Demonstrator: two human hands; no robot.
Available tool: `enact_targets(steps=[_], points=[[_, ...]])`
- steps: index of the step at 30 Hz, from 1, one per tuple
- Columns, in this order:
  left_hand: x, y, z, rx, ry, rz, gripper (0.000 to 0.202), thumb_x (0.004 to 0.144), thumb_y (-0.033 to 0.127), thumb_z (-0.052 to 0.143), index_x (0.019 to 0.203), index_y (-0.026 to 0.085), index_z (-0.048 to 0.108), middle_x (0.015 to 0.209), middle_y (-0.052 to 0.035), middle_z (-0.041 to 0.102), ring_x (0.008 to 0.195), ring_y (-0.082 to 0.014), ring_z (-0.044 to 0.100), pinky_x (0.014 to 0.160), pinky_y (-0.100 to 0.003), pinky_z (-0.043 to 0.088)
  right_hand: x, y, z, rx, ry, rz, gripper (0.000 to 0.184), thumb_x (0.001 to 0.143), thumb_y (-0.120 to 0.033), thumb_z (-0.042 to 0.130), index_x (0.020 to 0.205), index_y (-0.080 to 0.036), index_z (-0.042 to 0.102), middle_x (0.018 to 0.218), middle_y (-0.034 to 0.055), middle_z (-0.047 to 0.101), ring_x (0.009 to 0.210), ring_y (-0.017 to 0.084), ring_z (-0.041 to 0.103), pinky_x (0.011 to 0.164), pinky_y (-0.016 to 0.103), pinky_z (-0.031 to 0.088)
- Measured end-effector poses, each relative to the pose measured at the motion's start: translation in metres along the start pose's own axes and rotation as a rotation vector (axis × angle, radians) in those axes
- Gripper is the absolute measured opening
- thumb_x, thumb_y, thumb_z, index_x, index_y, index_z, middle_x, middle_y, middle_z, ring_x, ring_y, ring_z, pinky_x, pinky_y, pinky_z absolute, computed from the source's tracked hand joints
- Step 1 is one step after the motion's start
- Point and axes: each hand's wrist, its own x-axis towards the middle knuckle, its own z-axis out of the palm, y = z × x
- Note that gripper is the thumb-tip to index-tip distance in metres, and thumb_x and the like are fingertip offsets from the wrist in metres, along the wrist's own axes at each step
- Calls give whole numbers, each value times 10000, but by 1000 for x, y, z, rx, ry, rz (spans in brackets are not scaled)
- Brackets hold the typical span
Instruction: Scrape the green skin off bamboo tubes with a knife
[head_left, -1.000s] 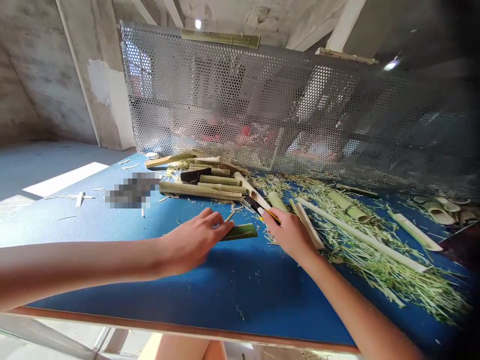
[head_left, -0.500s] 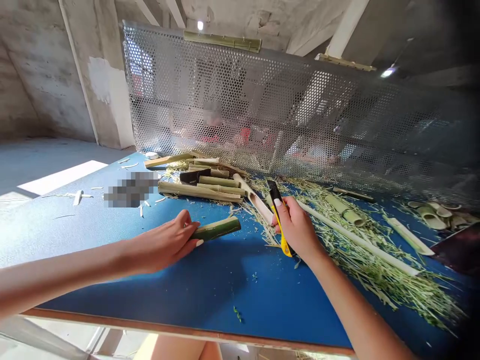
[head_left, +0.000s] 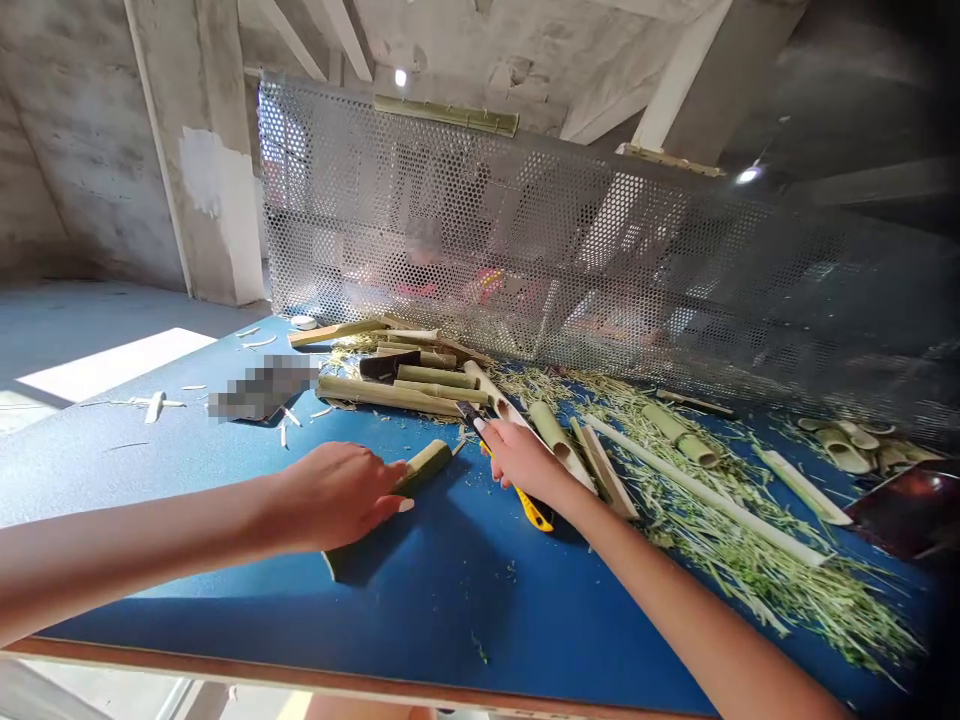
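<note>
Bench (head_left: pixel 450 620): blue top, seen from my near edge.
Left hand (head_left: pixel 337 495): grip clamped over a green bamboo piece (head_left: pixel 429 462) lying on the bench, far end poking out.
Right hand (head_left: pixel 521 460): grip wrapped round a yellow utility knife (head_left: pixel 535 508), just beside the bamboo.
Behind: cut bamboo stack (head_left: pixel 397 385), shavings (head_left: pixel 750 560) off right.
Back: perforated metal screen (head_left: pixel 525 230).

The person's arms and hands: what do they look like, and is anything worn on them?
No sleeve shows on the left arm or the right arm; both are bare to the picture's edge. The left hand and right hand wear no gloves, and no ring, watch or bracelet is visible. The fingernails are long, with a whitish polish, it seems.
</note>
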Motion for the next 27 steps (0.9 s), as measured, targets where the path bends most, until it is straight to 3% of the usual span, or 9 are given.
enact_targets(steps=[3,6,9,13,16,21,27], points=[[-18,4,-10,-8,-207,166,645,848,497,488,1391,179,349,875,-79,670,740,-199,624,614,-245,430,6,-3,-3,113,-53,21,298,943,-405,267,777,-203,409,454,-55,487,342,100,481,387,198,395],[-34,11,-11,12,-198,294,825,704,559,636,1376,158,375,1030,-105,645,863,-205,606,733,-246,452,7,-5,-4,119,-139,37,333,942,-431,257,750,-199,401,456,-47,483,349,99,477,396,199,400],[-40,23,0,115,-115,317,612,806,459,566,1291,96,481,999,-138,648,828,-219,598,711,-289,465,4,-6,2,-61,-170,-6,425,938,-473,227,699,-188,435,490,-11,513,394,114,506,435,217,393],[-37,36,20,218,-41,365,480,883,375,435,1248,75,517,929,-169,649,688,-208,588,589,-320,455,0,-15,13,-394,-36,-113,549,945,-460,173,634,-174,524,617,72,610,574,182,598,521,259,385],[-34,40,27,238,-1,388,415,890,350,414,1183,103,574,917,-188,652,671,-220,595,559,-337,446,0,-24,20,-558,4,-156,594,952,-433,146,693,-164,607,715,113,662,696,235,639,567,287,410],[-27,38,25,196,-65,399,404,882,408,420,1079,105,602,818,-169,651,578,-213,576,498,-330,439,4,-40,29,-755,12,-221,565,956,-391,182,805,-149,670,801,143,694,763,264,667,612,307,457],[-23,30,21,40,-206,258,379,855,334,444,1183,144,468,739,-77,626,528,-170,557,494,-275,446,9,-44,37,-778,-4,-289,552,958,-373,193,793,-155,673,798,133,703,761,264,676,617,311,476]])
